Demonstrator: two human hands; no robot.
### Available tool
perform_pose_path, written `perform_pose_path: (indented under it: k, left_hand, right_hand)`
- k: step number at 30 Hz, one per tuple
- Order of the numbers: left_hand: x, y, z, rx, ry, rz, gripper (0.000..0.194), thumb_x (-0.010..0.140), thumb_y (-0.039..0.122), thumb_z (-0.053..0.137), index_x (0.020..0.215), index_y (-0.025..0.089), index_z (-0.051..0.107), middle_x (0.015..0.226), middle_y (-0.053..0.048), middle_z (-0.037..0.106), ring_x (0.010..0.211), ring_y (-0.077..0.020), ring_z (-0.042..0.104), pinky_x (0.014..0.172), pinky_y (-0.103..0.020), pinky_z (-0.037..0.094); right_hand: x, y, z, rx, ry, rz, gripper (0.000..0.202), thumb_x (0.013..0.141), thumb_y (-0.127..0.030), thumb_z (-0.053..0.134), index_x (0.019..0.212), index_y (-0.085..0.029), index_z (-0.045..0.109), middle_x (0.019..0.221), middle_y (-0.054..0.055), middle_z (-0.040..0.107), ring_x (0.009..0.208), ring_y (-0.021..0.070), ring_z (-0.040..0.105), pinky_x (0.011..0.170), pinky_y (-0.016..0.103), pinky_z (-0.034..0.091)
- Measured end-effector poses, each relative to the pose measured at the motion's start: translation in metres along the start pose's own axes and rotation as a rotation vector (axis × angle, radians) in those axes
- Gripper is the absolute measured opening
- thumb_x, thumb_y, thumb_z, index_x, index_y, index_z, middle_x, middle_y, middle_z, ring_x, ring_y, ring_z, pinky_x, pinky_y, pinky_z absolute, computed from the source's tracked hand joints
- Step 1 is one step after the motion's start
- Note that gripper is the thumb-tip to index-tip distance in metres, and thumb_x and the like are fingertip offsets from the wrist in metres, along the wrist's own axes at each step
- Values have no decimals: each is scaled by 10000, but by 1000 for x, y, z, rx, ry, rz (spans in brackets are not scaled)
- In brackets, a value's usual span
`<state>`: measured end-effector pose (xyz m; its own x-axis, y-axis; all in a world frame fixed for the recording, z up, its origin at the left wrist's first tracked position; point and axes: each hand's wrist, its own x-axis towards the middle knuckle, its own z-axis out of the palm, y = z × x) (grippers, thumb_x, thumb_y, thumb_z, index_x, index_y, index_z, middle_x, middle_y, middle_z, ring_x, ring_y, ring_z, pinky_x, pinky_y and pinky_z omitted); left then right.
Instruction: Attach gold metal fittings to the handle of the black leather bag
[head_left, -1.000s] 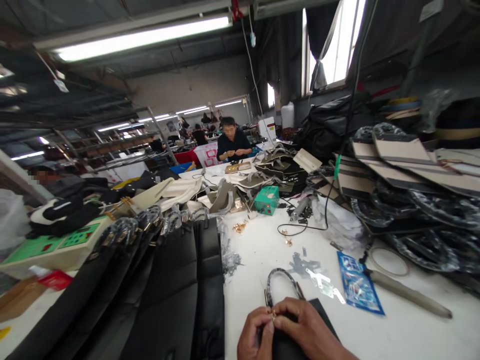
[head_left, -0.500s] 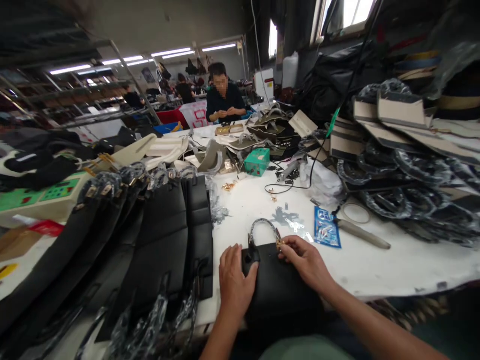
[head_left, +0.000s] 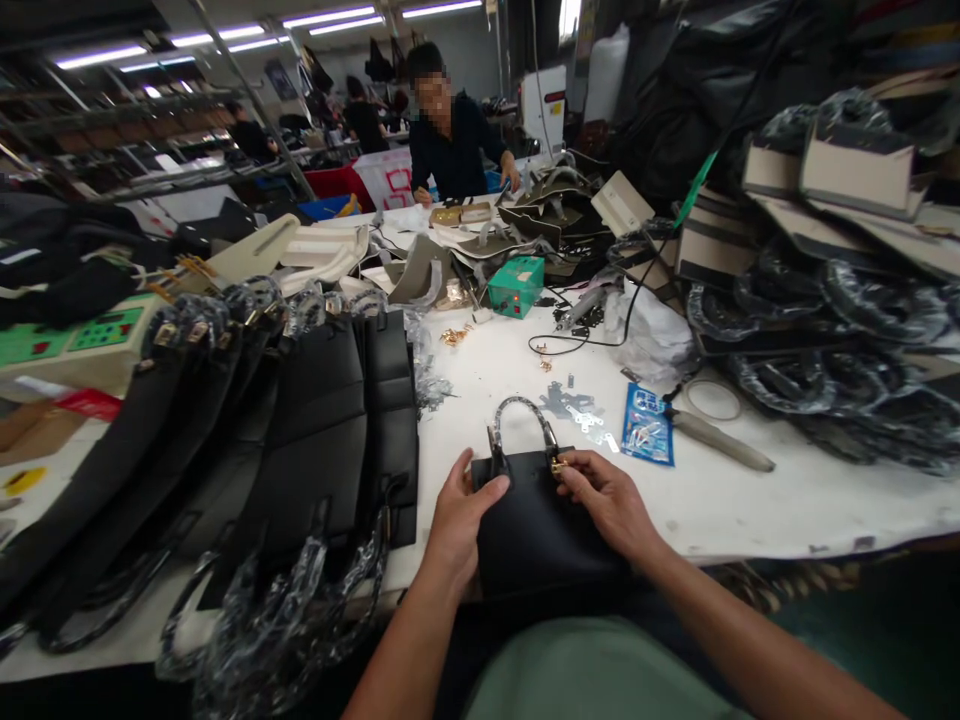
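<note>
— Holding what, exactly?

— From the head camera: my left hand (head_left: 457, 520) rests on the left upper part of a small black bag (head_left: 544, 530), thumb across its front face and fingers bent over its edge, so it is closed loosely on the bag. My right hand (head_left: 607, 500) pinches a small gold fitting (head_left: 558, 465) at the bag's top edge between thumb and forefinger.

— How does the bag look?

— Flat, matte black, roughly square, lying at the near edge of the white table (head_left: 750, 500) between my two hands. An arched handle (head_left: 523, 420) wrapped in clear plastic rises from its top edge, just beyond my fingertips. The gold fitting sits at the handle's right foot.

— And around your grip?

— Left of my left hand lies a row of bigger black bags (head_left: 330, 430), overlapping, with plastic-wrapped handles. Beyond my right hand, a blue packet (head_left: 646, 438) and some small metal pieces (head_left: 581, 415) lie on the table, near but apart from the bag. Farther off stands a green box (head_left: 516, 286). Across the table a person in a dark top (head_left: 457, 150) works with their own hands, well apart from mine.
</note>
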<state>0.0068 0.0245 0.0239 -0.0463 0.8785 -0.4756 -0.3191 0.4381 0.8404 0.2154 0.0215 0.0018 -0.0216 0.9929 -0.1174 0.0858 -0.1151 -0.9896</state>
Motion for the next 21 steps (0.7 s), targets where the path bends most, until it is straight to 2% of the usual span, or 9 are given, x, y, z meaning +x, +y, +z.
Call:
perform_pose_path:
  k: [2,4,8,11,17,21]
  left_hand:
    - [-5,2,1,-50,-156,-173,542,668,314,833,1134,119,638,1025,-137,730,847,-235,709,789,-330,551]
    - [-6,3,1,-60,-231,-258,430,713,348,800,1031,81,684,924,-152,755,793,-250,720,770,-342,560]
    - [-1,0,2,-153,-238,-295,403,793,362,730,1089,92,688,967,-159,762,861,-272,731,824,-377,570]
    - [5,-4,0,-206,-269,-327,409,827,354,692,1136,86,672,971,-168,762,885,-282,732,845,-404,574]
    - [9,-9,-7,-308,-285,-321,347,856,296,660,1135,90,669,980,-151,764,927,-267,728,900,-395,563]
    - [11,-11,-9,-346,-300,-332,347,858,297,655,1134,87,671,983,-153,763,919,-269,730,907,-402,559]
  right_hand:
    - [-1,1,-2,-10,-18,-8,338,906,-482,623,1097,-205,654,872,28,689,757,181,651,673,291,502]
    - [-1,0,-3,-52,-36,-41,329,915,-471,614,1111,-211,669,849,24,688,775,186,647,708,302,510]
    - [2,-6,-9,-215,-76,-170,258,932,-406,604,1104,-244,707,1010,44,698,933,208,651,866,335,506]
    - [8,-13,-15,-317,-137,-256,236,934,-361,603,1116,-261,714,1089,54,688,1024,223,637,924,353,503]
    - [19,-29,-19,-518,-259,-401,251,954,-301,553,1165,-277,687,1112,59,692,1029,225,644,947,385,517]
    - [24,-42,-19,-605,-276,-452,253,939,-264,547,1149,-267,689,1073,63,700,981,225,654,890,366,528]
